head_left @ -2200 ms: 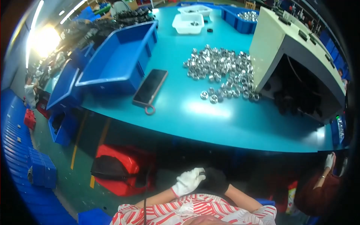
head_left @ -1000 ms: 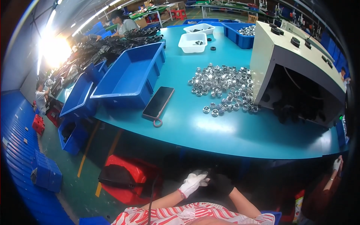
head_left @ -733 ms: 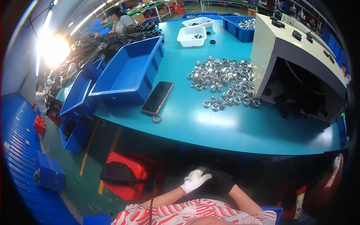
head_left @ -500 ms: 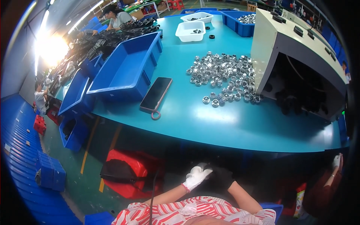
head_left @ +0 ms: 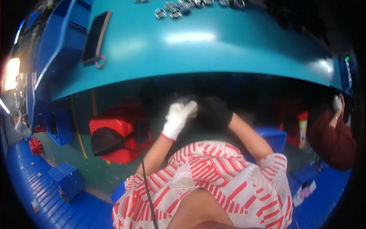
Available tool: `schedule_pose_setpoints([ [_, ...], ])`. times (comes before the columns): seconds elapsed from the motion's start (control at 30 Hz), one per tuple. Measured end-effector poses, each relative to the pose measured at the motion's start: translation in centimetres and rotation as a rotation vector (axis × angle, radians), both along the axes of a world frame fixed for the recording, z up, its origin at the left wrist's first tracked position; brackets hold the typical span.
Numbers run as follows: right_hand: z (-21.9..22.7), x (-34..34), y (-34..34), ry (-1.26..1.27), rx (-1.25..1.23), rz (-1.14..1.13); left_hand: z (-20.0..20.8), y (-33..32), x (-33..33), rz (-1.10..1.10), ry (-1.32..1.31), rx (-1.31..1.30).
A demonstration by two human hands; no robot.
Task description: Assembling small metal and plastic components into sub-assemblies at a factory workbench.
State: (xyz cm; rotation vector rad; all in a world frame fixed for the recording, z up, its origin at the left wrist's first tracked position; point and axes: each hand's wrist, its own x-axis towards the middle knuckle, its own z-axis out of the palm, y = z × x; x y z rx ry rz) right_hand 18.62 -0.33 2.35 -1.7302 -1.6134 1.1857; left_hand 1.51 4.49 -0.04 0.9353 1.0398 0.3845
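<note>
Below the front edge of the teal table (head_left: pixel 213 53), the person's left hand (head_left: pixel 177 118), in a white glove, meets the right hand (head_left: pixel 211 112), which wears a black glove; the two hands touch in the shadow over the lap. The white-gloved fingers (head_left: pixel 188 107) lie against the black glove, but whether either hand is closed on anything I cannot tell, since it is dark and blurred there. Both bare forearms come up from a red-and-white striped garment (head_left: pixel 213 179). Just to the left of the hands a red box (head_left: pixel 118 126) stands on the floor with a black bag (head_left: pixel 108 139) against it. Up on the tabletop a dark phone (head_left: pixel 95 36) lies flat beside a blue bin (head_left: pixel 61 38), and a few shiny metal rings (head_left: pixel 179 9) sit near the far edge, well apart from the hands. At the far right another person's dark red sleeve (head_left: pixel 331 141) shows.
</note>
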Motion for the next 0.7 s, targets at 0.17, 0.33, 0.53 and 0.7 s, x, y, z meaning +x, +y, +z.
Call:
schedule_pose_setpoints([
  [0.17,-1.9,1.1,-1.1,0.306,-0.056,-0.089,-1.5,-1.5,-0.4,0.085,-0.206,-0.127],
  [0.33,-2.9,0.7,-2.6,0.305,-0.2,-0.116,-0.7,-2.8,-0.4,0.149,-0.251,-0.165],
  [0.53,-2.0,0.1,-3.0,0.072,0.079,0.023,0.3,-2.4,-0.4,-0.057,0.069,0.185],
  [0.7,-1.2,-0.5,-3.1,-0.089,0.159,0.022,-0.5,-2.6,-0.5,-0.06,0.115,0.304],
])
